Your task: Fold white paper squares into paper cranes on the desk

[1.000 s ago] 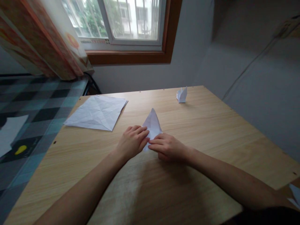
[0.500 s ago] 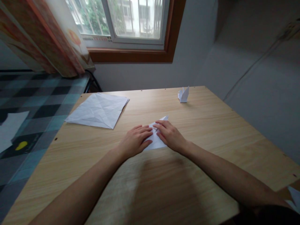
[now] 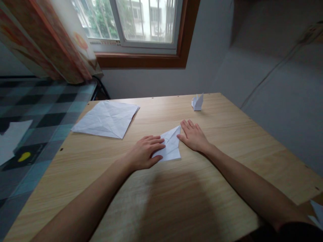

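A folded white paper lies flat on the wooden table, its tip pointing up and to the right. My left hand rests flat on the paper's left side, fingers stretched out and pressing it down. Just right of the paper's upper edge, my right hand lies flat on the table with its fingers extended, the thumb side touching the paper's edge. Neither hand grips anything.
A creased white sheet lies unfolded at the table's back left. A small folded paper figure stands at the back right. A checkered bed borders the table on the left, a grey wall on the right, a window behind.
The paper's upright point was folded down flat to the right. My right hand slid from on top of the paper to its right edge and opened flat.
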Tool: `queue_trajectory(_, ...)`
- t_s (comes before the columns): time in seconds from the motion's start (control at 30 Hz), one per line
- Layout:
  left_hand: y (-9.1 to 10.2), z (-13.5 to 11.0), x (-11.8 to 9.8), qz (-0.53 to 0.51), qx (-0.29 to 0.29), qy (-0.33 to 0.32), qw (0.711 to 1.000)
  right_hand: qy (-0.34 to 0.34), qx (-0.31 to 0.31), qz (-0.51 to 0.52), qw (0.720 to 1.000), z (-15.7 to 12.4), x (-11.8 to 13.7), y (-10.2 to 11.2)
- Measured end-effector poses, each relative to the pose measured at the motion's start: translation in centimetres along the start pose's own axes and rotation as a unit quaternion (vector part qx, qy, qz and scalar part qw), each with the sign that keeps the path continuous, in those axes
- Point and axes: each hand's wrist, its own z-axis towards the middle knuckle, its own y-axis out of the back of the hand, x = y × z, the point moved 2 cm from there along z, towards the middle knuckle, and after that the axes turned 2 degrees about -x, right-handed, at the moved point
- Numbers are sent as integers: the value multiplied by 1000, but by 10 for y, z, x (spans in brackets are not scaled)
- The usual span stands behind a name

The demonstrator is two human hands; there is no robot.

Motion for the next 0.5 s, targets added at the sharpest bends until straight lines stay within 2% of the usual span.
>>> queue_trajectory(0.1, 2, -1, 0, -1, 13, -2, 1000, -23, -47, 29, 998, -2, -5, 1)
queue_trajectory(0.23, 0, 1, -5, 38, 22, 3, 999, 42, -72, 129, 988, -10, 5, 5)
queue_trajectory(0.33, -2, 3, -9, 60, 17, 12, 998, 94, -86, 220, 967, -14, 17, 8)
queue_trajectory(0.43, -5, 3, -9, 47, -6, 29, 998, 74, -117, 279, 950, -16, 24, 9)
queue_trajectory(0.5, -6, 2, -7, 26, -42, 53, 997, 61, -133, 285, 947, -17, 26, 9)
